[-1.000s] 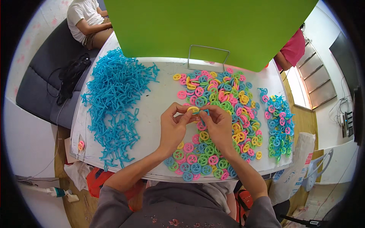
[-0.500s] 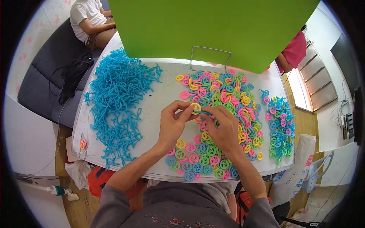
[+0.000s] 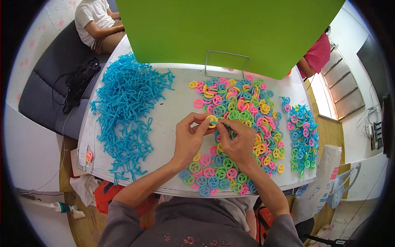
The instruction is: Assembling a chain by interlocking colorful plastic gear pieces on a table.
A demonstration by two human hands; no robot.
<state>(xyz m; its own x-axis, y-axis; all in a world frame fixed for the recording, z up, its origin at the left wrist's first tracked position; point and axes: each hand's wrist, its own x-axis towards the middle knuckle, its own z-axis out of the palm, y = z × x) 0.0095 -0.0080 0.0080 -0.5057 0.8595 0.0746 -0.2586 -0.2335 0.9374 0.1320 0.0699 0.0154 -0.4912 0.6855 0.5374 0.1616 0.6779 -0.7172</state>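
Note:
Between the thumb and fingers of my left hand (image 3: 189, 138) is a small yellow plastic wheel (image 3: 211, 121) with spokes. My right hand (image 3: 238, 142) pinches a thin blue plastic piece (image 3: 217, 122) against the wheel's middle; my fingertips hide most of that piece. Both hands meet over the left side of a big heap of loose wheels (image 3: 222, 172) in pink, yellow, green and blue. To the left lies a tall pile of blue forked plastic pieces (image 3: 129, 88). At the right edge, wheels joined with blue pieces form a smaller heap (image 3: 303, 136).
The white table (image 3: 173, 113) carries everything. A green panel (image 3: 230, 33) rises at its far side, with a wire stand (image 3: 227, 51) before it. One person sits on the dark sofa (image 3: 45, 78) at far left; another's red sleeve (image 3: 319, 53) shows at far right.
The yellow wheel has turned to face up more, and the blue piece, earlier seen lying along its right side, now shows only a short bit at its middle. My hands have shifted slightly.

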